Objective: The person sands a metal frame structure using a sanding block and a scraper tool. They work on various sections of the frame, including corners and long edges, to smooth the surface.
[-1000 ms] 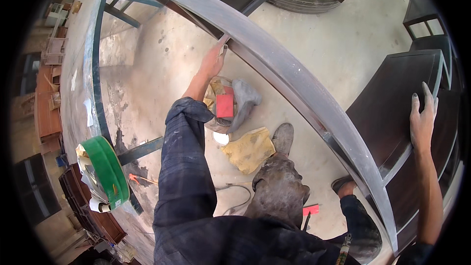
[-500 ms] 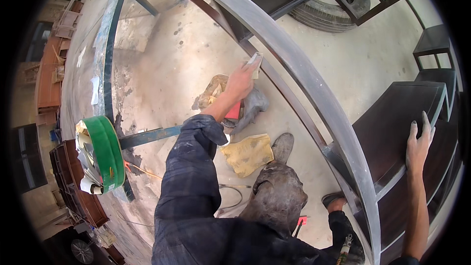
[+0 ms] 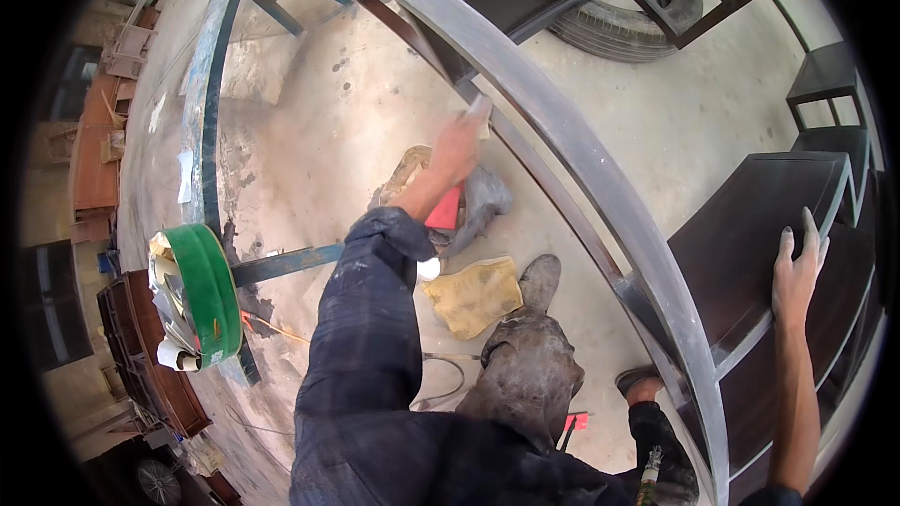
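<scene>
One pale pad (image 3: 482, 111) pinched in left fingers (image 3: 463, 131), beside rail (image 3: 555, 187); right fingers (image 3: 810, 236) spread on panel (image 3: 731, 239)

Free room lies over the floor (image 3: 300, 145) between the blue frame (image 3: 208, 84) and the left hand (image 3: 455, 152), but the curved rail (image 3: 577, 145) bars the straight way from there to the right hand (image 3: 797, 272), beneath which the dark panel (image 3: 736, 234) blocks the way down.
</scene>
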Motion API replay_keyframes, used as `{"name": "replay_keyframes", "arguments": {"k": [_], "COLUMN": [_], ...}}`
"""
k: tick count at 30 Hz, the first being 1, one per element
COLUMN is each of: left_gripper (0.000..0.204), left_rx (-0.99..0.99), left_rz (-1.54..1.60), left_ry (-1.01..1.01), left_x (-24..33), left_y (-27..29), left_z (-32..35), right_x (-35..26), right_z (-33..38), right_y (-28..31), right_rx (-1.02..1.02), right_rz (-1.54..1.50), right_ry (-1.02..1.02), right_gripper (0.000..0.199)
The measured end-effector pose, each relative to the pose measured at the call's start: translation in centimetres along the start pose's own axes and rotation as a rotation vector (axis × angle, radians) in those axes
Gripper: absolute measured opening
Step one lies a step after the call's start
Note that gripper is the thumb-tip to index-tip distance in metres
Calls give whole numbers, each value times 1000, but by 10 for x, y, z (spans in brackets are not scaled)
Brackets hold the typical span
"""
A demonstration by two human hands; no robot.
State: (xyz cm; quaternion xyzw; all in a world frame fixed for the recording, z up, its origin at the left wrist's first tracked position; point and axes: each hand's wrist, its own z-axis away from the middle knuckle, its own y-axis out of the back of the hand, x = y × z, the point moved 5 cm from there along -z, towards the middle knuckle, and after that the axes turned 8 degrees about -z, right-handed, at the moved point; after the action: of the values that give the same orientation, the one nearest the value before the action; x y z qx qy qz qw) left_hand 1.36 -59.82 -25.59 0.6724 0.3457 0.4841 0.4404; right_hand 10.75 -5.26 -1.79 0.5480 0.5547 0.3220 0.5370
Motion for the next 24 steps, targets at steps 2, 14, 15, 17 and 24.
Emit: {"name": "replay_keyframes", "arguments": {"k": [2, 14, 15, 17, 24], "left_gripper": [76, 74, 73, 73, 76], "left_rx": [-2, 25, 7, -7, -26], "left_rz": [35, 36, 3, 2, -35], "left_ry": [-41, 107, 127, 124, -110], "left_x": [1, -42, -34, 6, 25], "left_y": [-2, 18, 13, -21, -10], "left_z": [6, -29, -33, -2, 18], "right_x": [-7, -2, 0, -2, -6], "right_z": [0, 5, 1, 2, 0], "right_y": [0, -6, 0, 2, 0], "right_rx": [4, -4, 13, 10, 16], "right_rz": [-7, -22, -12, -3, -29], "right_ry": [-2, -6, -6, -7, -12], "right_gripper": [49, 50, 50, 50, 50]}}
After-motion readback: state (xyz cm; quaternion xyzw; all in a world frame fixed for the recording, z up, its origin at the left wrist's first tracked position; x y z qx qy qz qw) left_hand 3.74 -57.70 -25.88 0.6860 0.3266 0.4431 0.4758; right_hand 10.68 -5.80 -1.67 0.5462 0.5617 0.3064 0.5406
